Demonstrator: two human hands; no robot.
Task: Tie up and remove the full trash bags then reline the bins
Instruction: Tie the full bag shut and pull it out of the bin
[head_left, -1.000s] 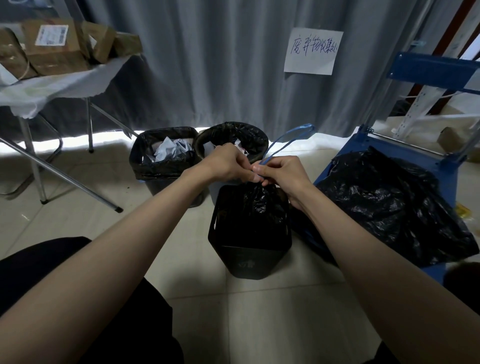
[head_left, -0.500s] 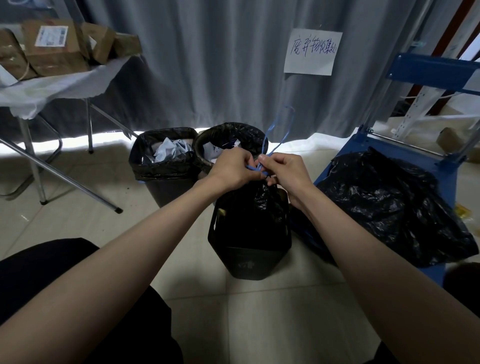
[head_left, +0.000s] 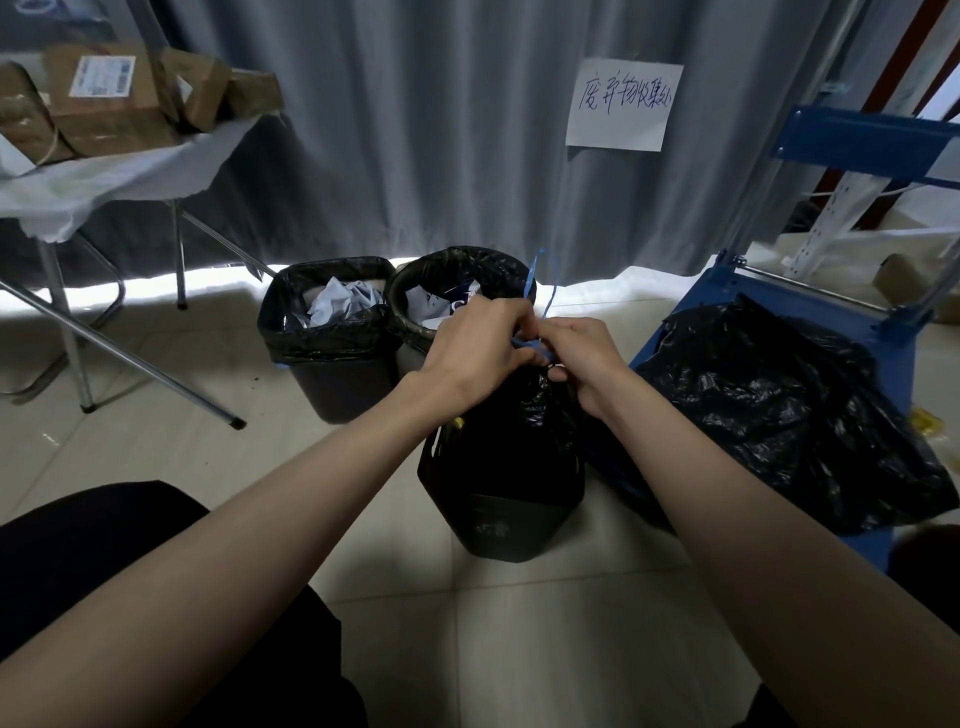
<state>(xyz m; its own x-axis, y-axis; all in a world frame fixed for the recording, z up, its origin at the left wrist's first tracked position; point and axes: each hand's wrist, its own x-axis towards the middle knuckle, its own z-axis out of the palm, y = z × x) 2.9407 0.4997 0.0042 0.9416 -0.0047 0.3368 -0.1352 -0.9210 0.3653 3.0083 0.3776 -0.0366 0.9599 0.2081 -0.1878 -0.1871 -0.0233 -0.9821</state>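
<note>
Three bins sit on the tiled floor before a grey curtain (head_left: 415, 130). Loose black bag (head_left: 769, 415) on the blue cart (head_left: 737, 291), right. Nearest bin (head_left: 498, 514) holds a gathered black trash bag (head_left: 524, 421). Behind it, square bin (head_left: 332, 374) and round bin (head_left: 415, 291), both lined, paper inside. Left hand (head_left: 478, 348) and right hand (head_left: 587, 358) meet above the bag's neck, each pinching the blue drawstring (head_left: 532, 349), ends sticking up.

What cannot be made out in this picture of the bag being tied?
- Head view: the knot in the blue drawstring, covered by both hands, left hand and right hand.
- Contents of the near bin's bag, opaque.
- Parcel label, too small.
</note>
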